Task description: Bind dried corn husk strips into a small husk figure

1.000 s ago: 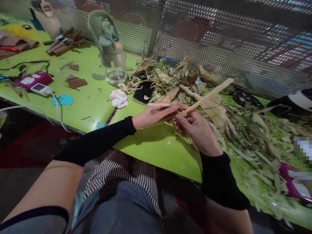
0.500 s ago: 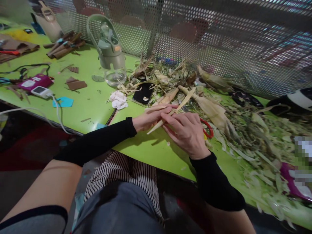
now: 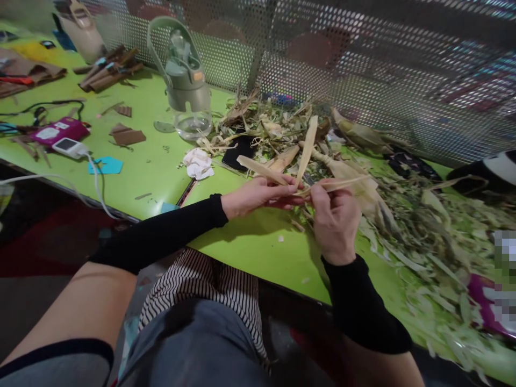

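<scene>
Left hand [image 3: 262, 195]: husk strips [image 3: 308, 145] pinched where they meet, presumably against slipping.
Right hand [image 3: 335, 217]: one strip [image 3: 358, 181] gripped at three o'clock from there, apparently for tension.

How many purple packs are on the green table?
2: one purple pack on the left, by a white device; another purple pack at the right edge, among pale shreds. The shreds could hide more.

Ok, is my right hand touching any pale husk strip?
Touching: the head view shows the right hand pinching a pale husk strip between thumb and bent fingers.
</scene>
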`<action>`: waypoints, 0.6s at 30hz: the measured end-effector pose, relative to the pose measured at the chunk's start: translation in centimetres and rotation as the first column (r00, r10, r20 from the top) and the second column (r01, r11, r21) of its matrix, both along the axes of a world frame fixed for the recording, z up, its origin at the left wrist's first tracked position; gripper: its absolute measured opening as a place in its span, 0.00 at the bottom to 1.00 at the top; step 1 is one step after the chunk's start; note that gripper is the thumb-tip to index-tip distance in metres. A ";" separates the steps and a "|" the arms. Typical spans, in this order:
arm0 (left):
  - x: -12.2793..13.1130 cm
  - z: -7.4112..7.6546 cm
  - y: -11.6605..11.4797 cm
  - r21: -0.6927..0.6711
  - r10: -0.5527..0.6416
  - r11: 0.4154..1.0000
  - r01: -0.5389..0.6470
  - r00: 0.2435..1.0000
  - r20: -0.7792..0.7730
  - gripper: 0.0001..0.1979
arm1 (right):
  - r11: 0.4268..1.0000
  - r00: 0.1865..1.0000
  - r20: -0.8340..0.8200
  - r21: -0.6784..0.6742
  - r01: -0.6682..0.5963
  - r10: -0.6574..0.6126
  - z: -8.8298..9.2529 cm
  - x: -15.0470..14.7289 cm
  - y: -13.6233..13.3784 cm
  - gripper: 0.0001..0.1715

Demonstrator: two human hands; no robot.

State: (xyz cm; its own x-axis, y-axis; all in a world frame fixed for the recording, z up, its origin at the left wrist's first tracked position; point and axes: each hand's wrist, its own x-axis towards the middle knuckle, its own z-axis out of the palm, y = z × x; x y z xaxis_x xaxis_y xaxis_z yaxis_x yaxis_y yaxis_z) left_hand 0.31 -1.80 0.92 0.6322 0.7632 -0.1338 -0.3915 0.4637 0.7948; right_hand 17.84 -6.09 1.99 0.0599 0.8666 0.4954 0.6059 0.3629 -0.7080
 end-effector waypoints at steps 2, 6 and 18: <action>-0.1 0.3 -0.1 0.021 0.015 1.000 -0.014 1.000 -0.012 0.01 | 0.998 0.997 -0.077 -0.058 0.006 -0.011 0.1 0.0 0.3 0.13; -0.3 0.6 -0.3 0.103 0.014 0.995 -0.006 0.997 -0.077 0.05 | 0.999 0.996 -0.092 -0.048 0.010 -0.014 0.1 0.1 0.6 0.16; -1.0 1.6 0.5 0.043 0.260 0.966 -0.257 0.956 -0.138 0.02 | 0.955 0.931 0.263 -0.227 -0.193 0.251 0.4 0.5 1.0 0.10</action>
